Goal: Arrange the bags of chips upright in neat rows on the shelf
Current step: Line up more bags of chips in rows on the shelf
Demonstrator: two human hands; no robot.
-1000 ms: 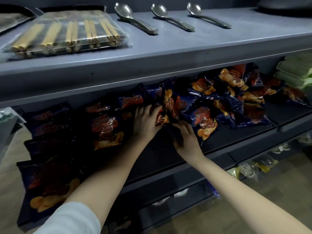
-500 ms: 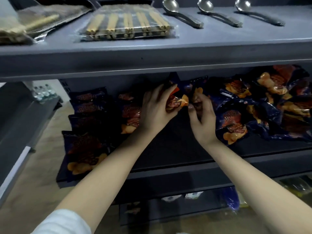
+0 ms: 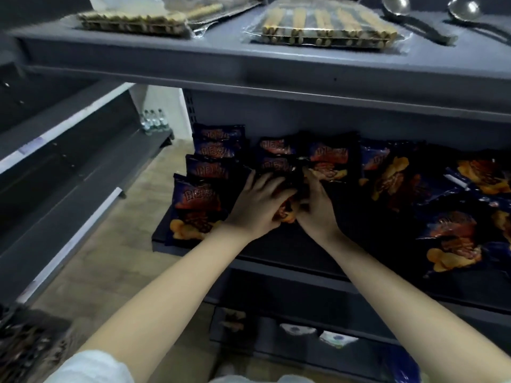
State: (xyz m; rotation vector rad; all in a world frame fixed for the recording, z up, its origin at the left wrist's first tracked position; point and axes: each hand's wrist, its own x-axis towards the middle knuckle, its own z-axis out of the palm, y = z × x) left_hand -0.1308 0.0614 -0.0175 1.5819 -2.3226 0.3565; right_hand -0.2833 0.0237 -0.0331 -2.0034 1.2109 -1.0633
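A held bag (image 3: 286, 214) of chips is gripped by both hands near the middle of the view. The left hand (image 3: 257, 205) is laid over its front, with the fingers spread and bent around it. The right hand (image 3: 316, 208) is curled around the other side, at 3 o'clock from the left hand. Most of the bag is hidden by the hands, and only a bit of orange and red can be seen. Whether it is touching the dark shelf (image 3: 359, 244) cannot be told.

At 9 o'clock from the hands, a left row (image 3: 204, 189) of bags is stood upright, one behind the other. At 12 o'clock, more standing bags (image 3: 276, 150) are seen, just beside the fingertips. At 3 o'clock, a loose pile (image 3: 453, 239) of bags is left lying flat and mixed up.

On the top shelf (image 3: 276, 70), at 12 o'clock, packs of sticks (image 3: 326, 29) are laid flat. Two big spoons (image 3: 398, 9) are seen at 1 o'clock. Some small water bottles (image 3: 152, 121) are stood far off at 10 o'clock.
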